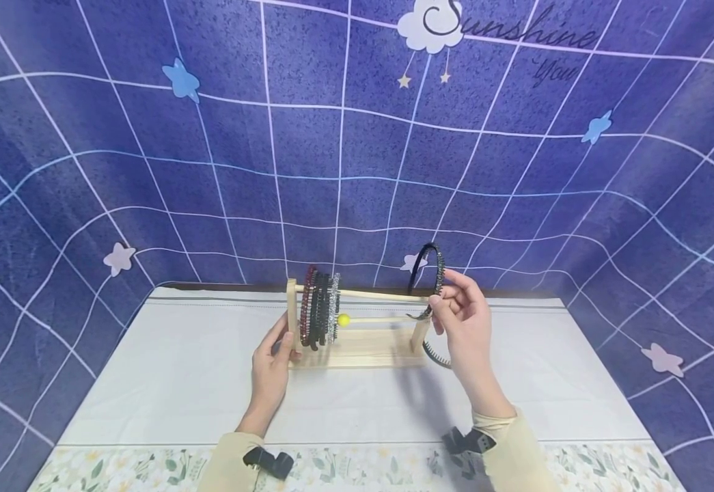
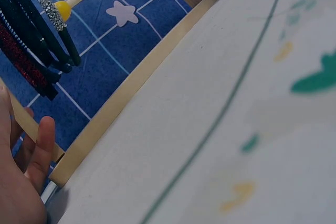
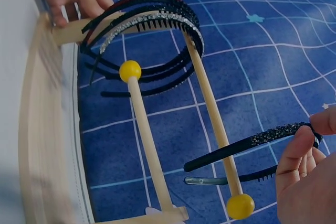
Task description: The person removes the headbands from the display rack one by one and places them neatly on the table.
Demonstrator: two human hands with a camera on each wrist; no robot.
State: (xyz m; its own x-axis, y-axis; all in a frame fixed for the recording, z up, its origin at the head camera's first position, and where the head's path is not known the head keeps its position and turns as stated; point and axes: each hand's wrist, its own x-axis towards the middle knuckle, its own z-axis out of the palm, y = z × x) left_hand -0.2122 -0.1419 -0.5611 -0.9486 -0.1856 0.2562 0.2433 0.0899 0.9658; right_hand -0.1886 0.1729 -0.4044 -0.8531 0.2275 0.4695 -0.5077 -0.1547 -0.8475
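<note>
My left hand [image 1: 270, 372] grips the left upright of a wooden headband stand [image 1: 369, 355]. In my right hand [image 1: 470, 328] I pinch a black headband with dark glitter [image 3: 275, 134]. Its two arms straddle the upper rod [image 3: 212, 111] near that rod's yellow end ball [image 3: 240, 206]. Toward the stand's left end, several headbands hang together on the upper rod: a red glittery one [image 1: 307, 307], black ones [image 1: 320, 318] and a silver sparkly one [image 1: 335, 307]. A lower rod [image 1: 378, 320] runs from the right upright and ends in another yellow ball [image 1: 344, 320].
A dark toothed headband [image 1: 436, 357] lies on the white cloth beside the stand's right end. The white tablecloth [image 1: 178, 383] has a floral front border [image 1: 344, 468]. Behind the table hangs a blue curtain [image 1: 307, 137] with grid lines and stars.
</note>
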